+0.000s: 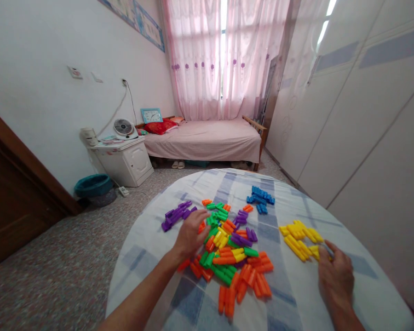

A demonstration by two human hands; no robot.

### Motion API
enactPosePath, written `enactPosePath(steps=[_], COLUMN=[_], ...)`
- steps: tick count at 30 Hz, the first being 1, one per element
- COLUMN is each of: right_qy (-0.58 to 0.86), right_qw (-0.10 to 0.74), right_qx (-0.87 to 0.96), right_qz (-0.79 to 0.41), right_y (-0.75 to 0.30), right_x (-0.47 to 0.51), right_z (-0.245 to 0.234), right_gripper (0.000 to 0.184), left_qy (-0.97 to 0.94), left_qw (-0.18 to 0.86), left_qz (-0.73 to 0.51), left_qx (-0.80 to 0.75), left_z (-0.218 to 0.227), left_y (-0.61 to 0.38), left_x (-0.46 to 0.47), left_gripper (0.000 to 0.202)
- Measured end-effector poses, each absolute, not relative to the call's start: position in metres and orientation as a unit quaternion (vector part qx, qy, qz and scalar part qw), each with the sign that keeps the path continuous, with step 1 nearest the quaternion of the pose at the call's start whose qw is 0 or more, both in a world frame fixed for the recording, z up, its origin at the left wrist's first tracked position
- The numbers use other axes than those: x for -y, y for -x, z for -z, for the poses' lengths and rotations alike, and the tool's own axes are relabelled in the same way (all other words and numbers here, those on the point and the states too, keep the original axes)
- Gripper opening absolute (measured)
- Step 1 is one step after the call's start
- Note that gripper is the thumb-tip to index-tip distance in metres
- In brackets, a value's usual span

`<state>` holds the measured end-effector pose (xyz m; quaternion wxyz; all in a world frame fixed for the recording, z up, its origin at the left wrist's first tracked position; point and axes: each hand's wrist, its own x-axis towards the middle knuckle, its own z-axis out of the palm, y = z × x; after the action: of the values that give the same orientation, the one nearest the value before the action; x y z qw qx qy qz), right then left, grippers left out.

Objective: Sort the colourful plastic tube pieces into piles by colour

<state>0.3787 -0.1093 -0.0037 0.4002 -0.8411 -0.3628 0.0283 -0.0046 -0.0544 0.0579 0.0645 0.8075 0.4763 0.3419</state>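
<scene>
My left hand (192, 233) hovers over the left side of a mixed pile, thumb apart from the fingers. Green plastic pieces (222, 274) and orange plastic pieces (227, 296), shaped like joined short tubes, lie around it; an orange one shows near its fingertips. Purple pieces (174, 216) form a group beyond that hand. On the right, my right hand (337, 271) rests at the near edge of a yellow group (298, 234). Its thumb and forefinger are parted, and the thumb is beside a yellow piece (314, 252). The undersides of both hands are hidden.
Blue pieces (260, 197) are grouped toward the back of the round table, on a checked tablecloth (286, 294). Past it stand a bed (207, 140), a white cabinet (124, 161) with a fan (123, 127), and a bin (94, 188). White wardrobe doors (365, 119) line the right.
</scene>
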Motion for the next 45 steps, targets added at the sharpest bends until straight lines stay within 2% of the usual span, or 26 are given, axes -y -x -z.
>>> enactPosePath(steps=[2,4,7,10,14,20,23,25,30,37,45], right_qy=[0.838,0.831,0.821,0.817,0.816,0.817,0.826,0.828,0.834,0.842,0.842], right_qw=[0.401,0.404,0.41,0.416,0.415,0.387,0.364,0.353,0.327,0.31,0.32], right_qx=[0.368,0.383,0.397,0.4,0.403,0.428,0.43,0.436,0.444,0.442,0.434], right_qz=[-0.027,-0.019,-0.007,0.001,0.005,0.012,0.008,0.007,0.009,-0.002,-0.004], right_y=[-0.379,-0.38,-0.382,-0.383,-0.383,-0.382,-0.384,-0.385,-0.387,-0.387,-0.385], right_x=[0.109,0.109,0.11,0.109,0.109,0.11,0.11,0.11,0.11,0.111,0.11], right_z=[0.005,0.007,0.012,0.014,0.014,0.014,0.015,0.016,0.017,0.014,0.014], right_gripper=[0.06,0.06,0.058,0.055,0.054,0.055,0.056,0.056,0.06,0.06,0.056], left_qy=[-0.869,-0.903,-0.911,-0.9,-0.857,-0.707,-0.669,-0.662,-0.637,-0.669,-0.698], left_qw=[0.116,0.112,0.071,0.053,0.129,0.37,0.412,0.378,0.165,0.039,-0.07], left_qz=[-0.285,-0.224,-0.141,-0.115,-0.218,-0.373,-0.4,-0.412,-0.381,-0.267,-0.279], left_qx=[-0.388,-0.349,-0.381,-0.418,-0.448,-0.474,-0.471,-0.5,-0.65,-0.693,-0.656], left_z=[-0.065,-0.065,-0.058,-0.052,-0.053,-0.063,-0.065,-0.062,-0.045,-0.025,-0.034], left_y=[-0.029,-0.059,-0.088,-0.099,-0.089,-0.041,-0.011,0.01,0.064,0.093,0.072], left_x=[0.062,0.064,0.061,0.058,0.06,0.059,0.059,0.059,0.06,0.067,0.063], left_gripper=[0.03,0.029,0.024,0.026,0.037,0.033,0.033,0.036,0.038,0.037,0.026])
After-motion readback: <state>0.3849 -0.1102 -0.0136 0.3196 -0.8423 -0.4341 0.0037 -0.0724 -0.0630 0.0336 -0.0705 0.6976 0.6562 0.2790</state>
